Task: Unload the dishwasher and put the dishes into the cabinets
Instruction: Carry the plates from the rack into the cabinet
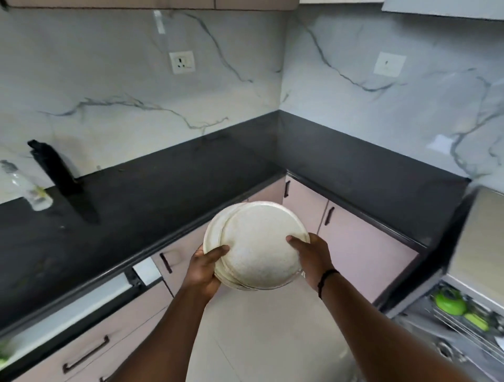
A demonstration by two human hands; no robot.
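A small stack of cream-white plates (pixel 257 245) is held in the air above the floor, in front of the corner of the black counter (pixel 152 191). My left hand (pixel 204 268) grips the stack's left rim, thumb on top. My right hand (pixel 313 257) grips the right rim, thumb on the top plate. At the lower right stands the open dishwasher (pixel 463 313), its rack holding green items (pixel 450 301).
Pink lower cabinets (pixel 362 245) with dark handles run under the counter on both sides of the corner. A black bottle (pixel 58 170) and a clear bottle (pixel 30 191) stand on the counter at the left. Upper cabinets (pixel 152 3) line the top edge.
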